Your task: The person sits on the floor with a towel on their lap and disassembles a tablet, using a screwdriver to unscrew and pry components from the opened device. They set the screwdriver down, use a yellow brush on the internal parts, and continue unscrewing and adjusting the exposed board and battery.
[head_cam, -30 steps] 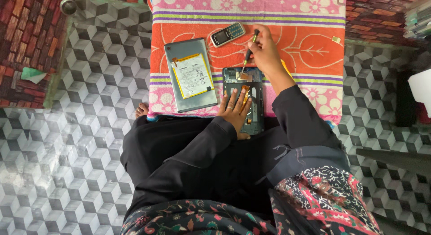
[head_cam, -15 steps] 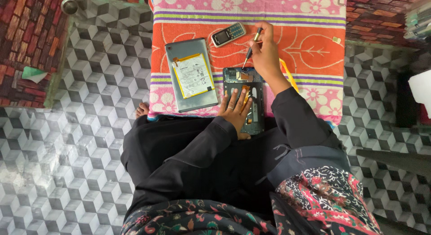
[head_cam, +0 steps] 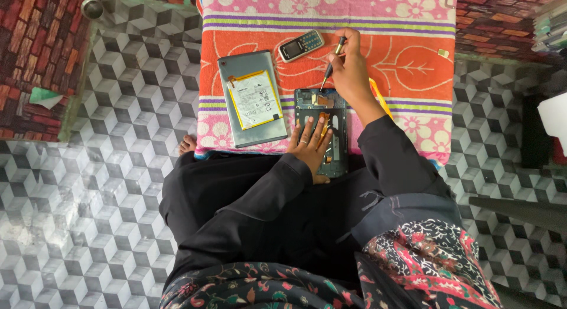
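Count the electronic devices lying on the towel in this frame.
3: a small keypad phone at the top; a grey tablet back panel with its battery to the left; an opened tablet frame under the left hand. Others may be hidden by the arms.

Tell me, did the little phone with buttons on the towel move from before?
No. The small keypad phone lies in the same spot on the orange towel, just above the grey back cover, as in the earlier pictures.
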`<action>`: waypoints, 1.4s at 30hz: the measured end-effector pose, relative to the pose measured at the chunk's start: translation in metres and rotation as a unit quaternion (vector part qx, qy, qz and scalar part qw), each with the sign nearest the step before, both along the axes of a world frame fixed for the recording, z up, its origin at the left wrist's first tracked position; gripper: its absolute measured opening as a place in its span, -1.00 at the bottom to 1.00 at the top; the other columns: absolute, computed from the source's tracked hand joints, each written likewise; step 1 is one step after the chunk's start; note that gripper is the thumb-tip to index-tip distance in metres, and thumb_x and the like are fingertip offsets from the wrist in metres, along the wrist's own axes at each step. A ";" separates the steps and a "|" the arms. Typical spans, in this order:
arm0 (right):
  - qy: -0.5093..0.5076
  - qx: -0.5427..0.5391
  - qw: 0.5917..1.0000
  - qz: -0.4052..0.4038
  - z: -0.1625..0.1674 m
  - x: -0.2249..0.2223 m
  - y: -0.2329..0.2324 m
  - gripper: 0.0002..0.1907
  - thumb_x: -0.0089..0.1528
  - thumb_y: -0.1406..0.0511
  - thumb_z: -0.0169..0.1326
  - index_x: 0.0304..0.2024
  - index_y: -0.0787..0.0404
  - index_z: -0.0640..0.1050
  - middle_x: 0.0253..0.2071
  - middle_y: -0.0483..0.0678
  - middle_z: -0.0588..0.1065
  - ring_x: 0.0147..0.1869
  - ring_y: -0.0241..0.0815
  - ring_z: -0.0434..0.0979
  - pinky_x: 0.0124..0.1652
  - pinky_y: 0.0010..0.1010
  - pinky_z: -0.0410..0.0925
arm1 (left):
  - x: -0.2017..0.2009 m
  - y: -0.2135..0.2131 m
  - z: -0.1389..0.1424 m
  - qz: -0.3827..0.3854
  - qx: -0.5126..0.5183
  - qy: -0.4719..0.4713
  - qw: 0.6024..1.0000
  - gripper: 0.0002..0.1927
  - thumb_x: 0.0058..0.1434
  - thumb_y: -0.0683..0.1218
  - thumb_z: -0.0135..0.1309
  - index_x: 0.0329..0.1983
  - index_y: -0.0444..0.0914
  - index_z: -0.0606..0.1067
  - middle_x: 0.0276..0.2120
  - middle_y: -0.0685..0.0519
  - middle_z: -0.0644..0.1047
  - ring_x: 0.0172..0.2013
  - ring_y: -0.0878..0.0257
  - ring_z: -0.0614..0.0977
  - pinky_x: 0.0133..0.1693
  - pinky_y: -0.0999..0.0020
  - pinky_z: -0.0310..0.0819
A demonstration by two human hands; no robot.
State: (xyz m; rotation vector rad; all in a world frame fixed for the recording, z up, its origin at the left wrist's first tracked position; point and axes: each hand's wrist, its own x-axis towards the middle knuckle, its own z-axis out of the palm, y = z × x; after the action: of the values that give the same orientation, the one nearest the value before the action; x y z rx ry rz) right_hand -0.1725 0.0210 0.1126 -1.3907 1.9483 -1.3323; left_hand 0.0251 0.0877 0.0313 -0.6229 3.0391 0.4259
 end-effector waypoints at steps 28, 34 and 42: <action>0.034 -0.021 0.999 0.017 -0.001 -0.002 0.001 -0.54 0.39 0.52 0.01 0.27 0.12 0.22 -0.16 -0.01 0.57 -0.05 -0.13 0.69 -0.14 -0.33 0.49 | 0.000 -0.001 -0.004 0.001 0.003 0.008 1.000 0.39 -0.22 0.50 0.31 0.54 -0.26 0.02 0.52 -0.32 -0.11 0.50 -0.30 -0.11 0.39 -0.31 -0.22; 0.010 0.004 1.000 0.009 0.003 -0.002 0.000 -0.54 0.39 0.52 -0.01 0.27 0.11 0.21 -0.16 0.00 0.55 -0.15 -0.15 0.68 -0.22 -0.33 0.50 | 0.001 -0.001 -0.001 -0.002 0.003 -0.001 1.000 0.39 -0.22 0.49 0.32 0.54 -0.25 0.02 0.52 -0.32 -0.12 0.50 -0.30 -0.12 0.38 -0.32 -0.22; -0.047 0.019 0.998 0.028 0.004 -0.009 -0.001 -0.52 0.40 0.50 -0.01 0.30 0.09 0.20 -0.19 -0.03 0.55 -0.21 -0.22 0.65 -0.25 -0.39 0.50 | 0.000 -0.001 0.002 -0.003 0.004 -0.008 1.000 0.40 -0.22 0.51 0.31 0.55 -0.26 0.01 0.52 -0.32 -0.13 0.50 -0.30 -0.12 0.39 -0.31 -0.25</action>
State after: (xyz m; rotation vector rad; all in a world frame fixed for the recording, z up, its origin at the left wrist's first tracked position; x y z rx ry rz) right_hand -0.1816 0.0204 0.1165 -1.3284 1.8514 -1.3040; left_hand 0.0254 0.0865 0.0332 -0.6130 3.0213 0.4299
